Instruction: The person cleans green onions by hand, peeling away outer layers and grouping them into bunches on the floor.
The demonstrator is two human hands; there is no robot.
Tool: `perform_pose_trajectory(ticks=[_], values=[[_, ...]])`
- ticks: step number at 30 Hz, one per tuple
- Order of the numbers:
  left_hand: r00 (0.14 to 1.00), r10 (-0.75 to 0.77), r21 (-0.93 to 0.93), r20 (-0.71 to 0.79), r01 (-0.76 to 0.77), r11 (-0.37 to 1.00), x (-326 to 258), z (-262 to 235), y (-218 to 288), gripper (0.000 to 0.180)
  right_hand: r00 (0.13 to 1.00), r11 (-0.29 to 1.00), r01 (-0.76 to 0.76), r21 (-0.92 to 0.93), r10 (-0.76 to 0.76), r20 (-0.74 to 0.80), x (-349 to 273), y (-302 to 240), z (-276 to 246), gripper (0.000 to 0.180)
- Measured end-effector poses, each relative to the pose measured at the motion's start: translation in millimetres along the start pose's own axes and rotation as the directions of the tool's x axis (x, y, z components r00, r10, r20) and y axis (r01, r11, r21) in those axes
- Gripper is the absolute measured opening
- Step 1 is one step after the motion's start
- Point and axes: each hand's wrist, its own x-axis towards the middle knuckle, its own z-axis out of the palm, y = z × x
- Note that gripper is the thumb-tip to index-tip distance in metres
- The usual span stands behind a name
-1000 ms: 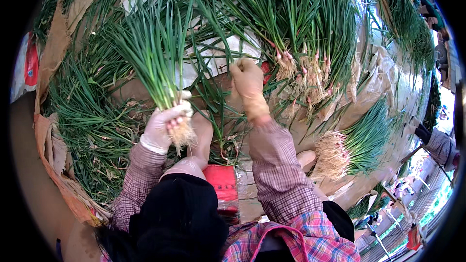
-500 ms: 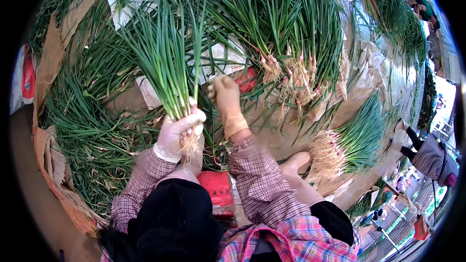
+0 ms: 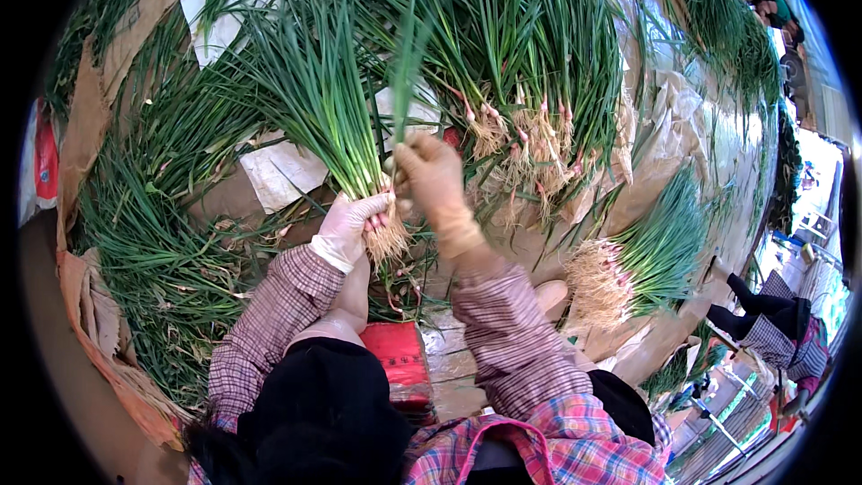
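My left hand [image 3: 346,226], in a pale glove, is closed around a bunch of green onions [image 3: 328,108] just above their roots [image 3: 388,241]. The long leaves fan up and away from me. Beside the bunch, my right hand [image 3: 438,181] wears a yellowish glove and has its fingers pinched together. From these fingers a blurred green onion stalk [image 3: 409,67] points upward; its lower end is hidden by the hand. Beyond my right hand lies a spread of loose green onions [image 3: 530,45] with pinkish bulbs and tangled roots.
A neat root-trimmed pile of green onions [image 3: 651,256] lies to the right. Discarded leaves [image 3: 162,251] cover the ground at left. White paper sheets [image 3: 283,175] lie among them. A red block-shaped package [image 3: 398,364] sits between my legs. Another person [image 3: 777,323] is at the far right.
Both hands have shifted slightly right, and the bunch tilts more to the left. A blurred stalk now rises from my right fingers, where none showed before.
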Motion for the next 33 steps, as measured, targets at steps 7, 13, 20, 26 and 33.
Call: perform_pose_trajectory(ticks=[7, 13, 20, 26, 33], values=[[0.996, 0.022, -0.060, -0.085, -0.027, 0.998, -9, -2, -3, 0.010, 0.928, 0.931, 0.301, -0.204, -0.336, -0.162, 21, 56, 28, 0.010], [0.981, 0.135, -0.260, 0.143, -0.094, 0.961, -18, -11, 0, 0.028, 0.934, 0.909, 0.178, -0.377, -0.277, -0.227, 29, 44, -7, 0.025], [0.998, 0.060, -0.171, 0.029, -0.054, 0.984, 8, 6, 3, 0.019, 0.725, 0.127, -0.002, -0.992, -0.683, -0.089, 31, -2, -79, 0.021], [0.996, 0.042, -0.139, 0.075, -0.031, 0.990, 15, 13, -1, 0.013, 0.945, 0.813, 0.323, -0.484, -0.307, 0.115, -52, 28, -33, 0.013], [0.998, 0.033, -0.017, 0.056, -0.032, 0.999, -10, -2, 10, 0.017, 0.986, 0.934, -0.081, 0.348, 0.023, 0.167, 15, 8, 7, 0.014]])
